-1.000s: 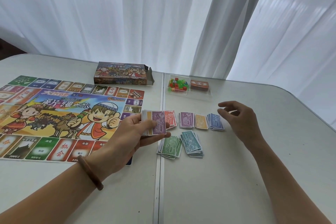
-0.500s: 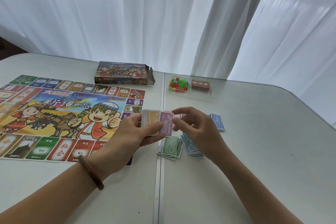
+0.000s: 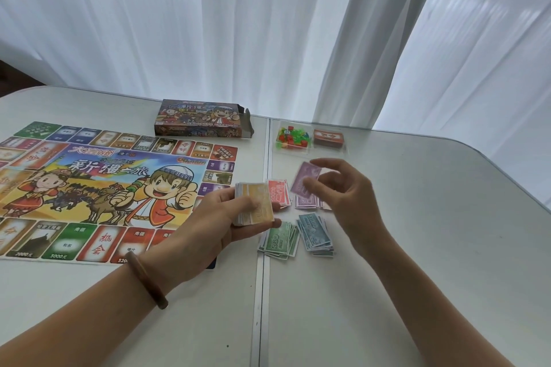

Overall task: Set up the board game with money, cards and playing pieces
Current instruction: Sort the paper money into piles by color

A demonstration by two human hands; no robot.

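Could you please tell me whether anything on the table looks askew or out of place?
Only minor things: the game box lies with its end flap hanging open, and the green notes and teal notes are fanned unevenly rather than squared. Nothing looks spilled or damaged.

The game board [image 3: 113,188] lies open and flat on the counter [image 3: 417,247]. Just right of it, my left hand [image 3: 220,217] holds a stack of notes [image 3: 253,207], yellow on top. My right hand [image 3: 348,197] pinches one tilted purple note [image 3: 305,179] near the purple pile [image 3: 307,202]. The red pile [image 3: 278,192], green pile [image 3: 278,240] and teal pile [image 3: 314,231] lie fanned beside it. Off the board's far right corner sit the bright playing pieces [image 3: 290,138] and the brown card deck [image 3: 328,138].
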